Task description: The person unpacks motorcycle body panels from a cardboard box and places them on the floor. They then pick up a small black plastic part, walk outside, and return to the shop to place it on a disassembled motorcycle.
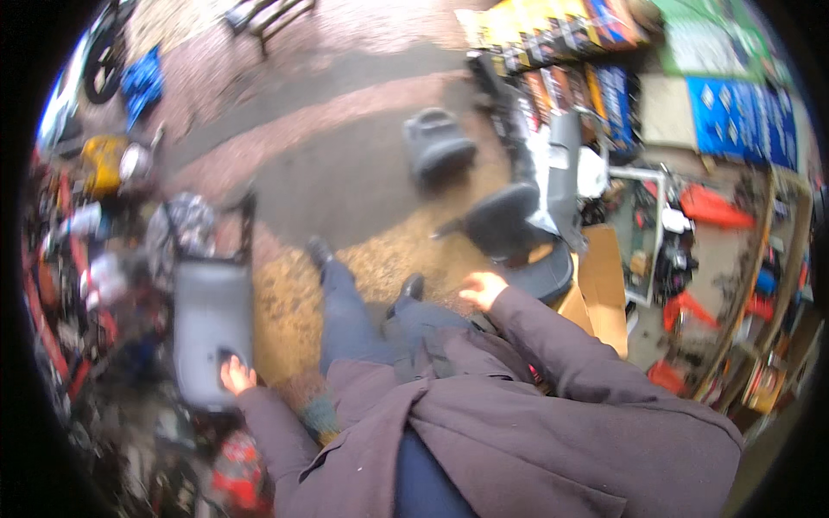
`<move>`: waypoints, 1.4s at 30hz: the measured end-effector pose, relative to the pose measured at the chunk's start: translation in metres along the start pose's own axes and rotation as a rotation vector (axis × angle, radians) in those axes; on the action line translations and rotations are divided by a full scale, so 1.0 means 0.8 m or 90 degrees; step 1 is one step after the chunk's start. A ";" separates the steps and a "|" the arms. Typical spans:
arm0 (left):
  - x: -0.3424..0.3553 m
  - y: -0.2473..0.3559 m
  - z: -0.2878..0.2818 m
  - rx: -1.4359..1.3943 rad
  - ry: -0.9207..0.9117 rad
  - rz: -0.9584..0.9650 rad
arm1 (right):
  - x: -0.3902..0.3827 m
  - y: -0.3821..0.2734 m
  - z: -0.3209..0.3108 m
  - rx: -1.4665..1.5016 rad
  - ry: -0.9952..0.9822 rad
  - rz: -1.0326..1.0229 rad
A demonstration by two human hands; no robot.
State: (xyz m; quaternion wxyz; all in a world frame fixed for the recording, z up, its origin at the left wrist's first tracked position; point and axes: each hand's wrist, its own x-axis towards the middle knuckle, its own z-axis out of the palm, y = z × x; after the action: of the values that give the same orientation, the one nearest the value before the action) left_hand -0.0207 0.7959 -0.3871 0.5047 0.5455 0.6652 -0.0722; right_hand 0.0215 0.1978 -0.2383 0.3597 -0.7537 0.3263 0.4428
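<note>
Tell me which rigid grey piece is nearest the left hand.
The broad rectangular grey piece, overlapped in view by the left hand; the others lie farther right.

Left hand (237, 375) out leftward — right hand (484, 290) farther forward, loosely spread.

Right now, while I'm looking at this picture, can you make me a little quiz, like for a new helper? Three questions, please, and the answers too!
1. Which of the person's hands is nearer the grey rectangular pad?

2. True or false: the person's right hand is gripping the cardboard box.

3. Fill in the blank: the crumpled bundle beside the dark wheel, at the picture's upper left, is coloured ____.

Key:
1. The left hand; it overlaps the pad's lower right part in the picture.
2. False; the hand is apart from the box, to its left.
3. Blue.
</note>
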 end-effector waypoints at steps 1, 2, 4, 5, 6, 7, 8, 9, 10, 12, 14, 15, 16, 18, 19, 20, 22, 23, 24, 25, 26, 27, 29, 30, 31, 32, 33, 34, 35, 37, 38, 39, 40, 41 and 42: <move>-0.014 0.007 0.021 0.007 -0.034 -0.011 | -0.010 0.006 0.000 -0.034 0.025 -0.005; -0.028 0.013 0.045 0.025 -0.062 -0.008 | -0.020 0.017 -0.005 -0.024 0.034 0.001; -0.054 0.025 0.089 0.096 -0.098 0.050 | -0.041 0.057 -0.013 -0.070 0.099 -0.054; -0.063 0.035 0.109 0.120 -0.127 0.063 | -0.049 0.081 -0.014 0.020 0.089 -0.019; -0.072 0.045 0.129 0.144 -0.153 0.090 | -0.055 0.108 -0.016 0.141 0.059 0.033; -0.081 0.054 0.146 0.164 -0.168 0.133 | -0.063 0.137 -0.015 0.176 0.092 0.036; -0.091 0.062 0.164 0.172 -0.199 0.156 | -0.070 0.169 -0.014 0.169 0.132 0.014; -0.102 0.071 0.182 0.195 -0.226 0.163 | -0.074 0.201 -0.015 0.203 0.153 0.007; -0.116 0.081 0.201 0.223 -0.238 0.173 | -0.080 0.235 -0.013 0.240 0.172 0.000; -0.151 0.082 0.240 0.258 -0.248 0.247 | -0.090 0.305 -0.013 0.340 0.166 0.017; -0.191 0.077 0.289 0.312 -0.293 0.263 | -0.101 0.367 -0.009 0.499 0.170 0.072; -0.217 0.063 0.318 0.321 -0.345 0.240 | -0.110 0.402 -0.010 0.502 0.201 0.045; -0.245 0.053 0.345 0.320 -0.342 0.200 | -0.120 0.433 -0.012 0.520 0.210 0.064; -0.311 0.000 0.396 0.396 -0.401 0.265 | -0.140 0.490 -0.014 0.576 0.246 0.096; -0.348 -0.034 0.420 0.416 -0.430 0.307 | -0.150 0.513 -0.015 0.613 0.273 0.109; -0.387 -0.064 0.444 0.444 -0.478 0.281 | -0.158 0.534 -0.017 0.673 0.286 0.134; -0.461 -0.120 0.484 0.501 -0.593 0.260 | -0.171 0.573 -0.020 0.727 0.324 0.152; -0.496 -0.151 0.503 0.573 -0.619 0.300 | -0.178 0.589 -0.019 0.743 0.356 0.140; -0.525 -0.181 0.512 0.561 -0.638 0.341 | -0.184 0.603 -0.019 0.786 0.368 0.158; -0.551 -0.200 0.524 0.592 -0.626 0.322 | -0.188 0.615 -0.018 0.832 0.381 0.166; -0.571 -0.218 0.538 0.612 -0.664 0.323 | -0.191 0.626 -0.018 0.847 0.388 0.173; -0.587 -0.235 0.554 0.644 -0.645 0.317 | -0.195 0.636 -0.018 0.862 0.395 0.179; -0.603 -0.265 0.583 0.702 -0.633 0.324 | -0.201 0.653 -0.021 0.900 0.380 0.222; -0.606 -0.280 0.597 0.721 -0.610 0.319 | -0.205 0.661 -0.025 0.883 0.393 0.211; -0.608 -0.295 0.611 0.752 -0.600 0.313 | -0.209 0.669 -0.030 0.874 0.398 0.212; -0.611 -0.309 0.626 0.787 -0.592 0.311 | -0.209 0.677 -0.038 0.880 0.390 0.238; -0.616 -0.321 0.638 0.837 -0.593 0.289 | -0.212 0.687 -0.047 0.823 0.401 0.253; -0.620 -0.330 0.645 0.839 -0.619 0.275 | -0.211 0.696 -0.056 0.783 0.424 0.250; -0.627 -0.341 0.651 0.853 -0.618 0.265 | -0.211 0.707 -0.069 0.761 0.436 0.246; -0.649 -0.361 0.659 0.874 -0.621 0.279 | -0.202 0.737 -0.104 0.648 0.467 0.255; -0.662 -0.365 0.658 0.873 -0.615 0.269 | -0.193 0.752 -0.126 0.601 0.512 0.253; -0.675 -0.369 0.658 0.871 -0.623 0.264 | -0.184 0.770 -0.149 0.530 0.541 0.257; -0.688 -0.374 0.660 0.869 -0.634 0.261 | -0.168 0.786 -0.178 0.600 0.528 0.281; -0.699 -0.378 0.661 0.880 -0.603 0.282 | -0.161 0.804 -0.202 0.519 0.550 0.280; -0.707 -0.377 0.660 0.855 -0.627 0.261 | -0.152 0.821 -0.226 0.457 0.606 0.230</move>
State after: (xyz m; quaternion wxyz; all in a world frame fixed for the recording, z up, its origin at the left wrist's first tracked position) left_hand -0.0075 -0.0339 -0.3536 0.3093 0.7444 0.0747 -0.5870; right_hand -0.4806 -0.2784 -0.2319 0.3252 -0.6331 0.7020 -0.0251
